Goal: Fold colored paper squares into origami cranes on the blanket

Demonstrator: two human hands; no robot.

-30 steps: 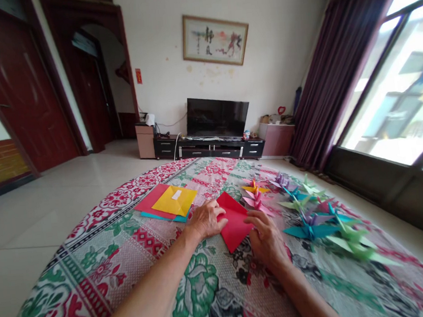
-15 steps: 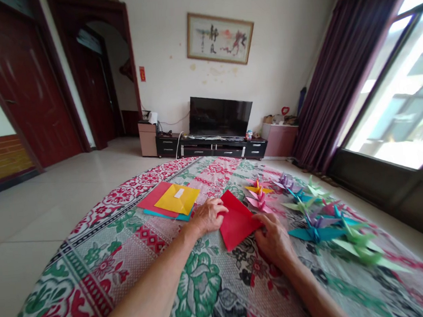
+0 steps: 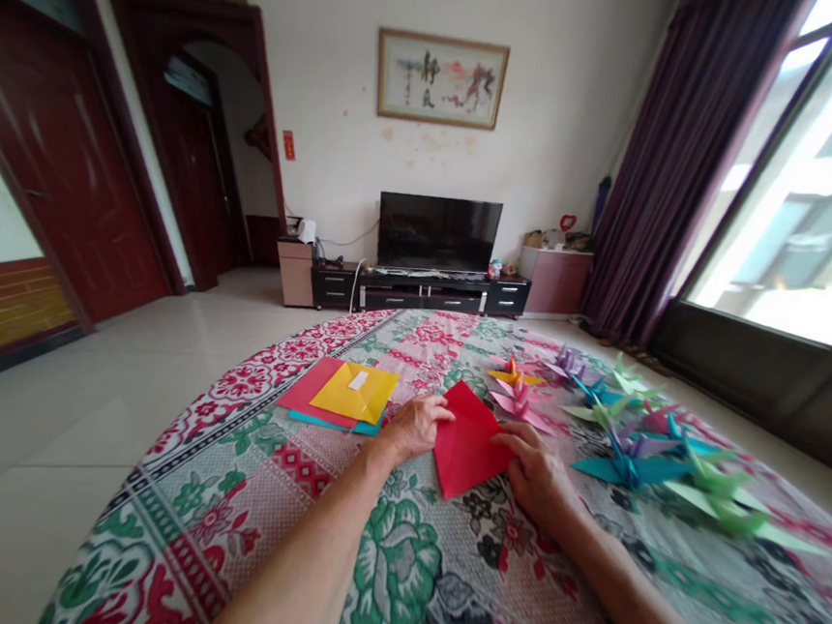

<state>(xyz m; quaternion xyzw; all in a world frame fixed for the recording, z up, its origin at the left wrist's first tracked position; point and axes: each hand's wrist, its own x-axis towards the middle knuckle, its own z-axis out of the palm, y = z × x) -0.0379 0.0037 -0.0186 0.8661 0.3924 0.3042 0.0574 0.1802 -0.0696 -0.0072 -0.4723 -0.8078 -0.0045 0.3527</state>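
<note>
Fingers [image 3: 514, 437] on red paper [image 3: 469, 440], now turned

Hands [image 3: 418, 428]: two
Red paper [image 3: 470, 448]: one
Stacked sheets [image 3: 367, 404]: at least three
Paper cranes [image 3: 630, 469]: at least ten
Television [image 3: 440, 230]: one

On a floral-clothed bench [image 3: 187, 526], a person's left grip [image 3: 417, 426] touches a folded red paper square [image 3: 470, 448] and the right grip [image 3: 538, 471] pinches it, between stacked coloured paper [image 3: 376, 393] and origami cranes [image 3: 630, 470].
</note>
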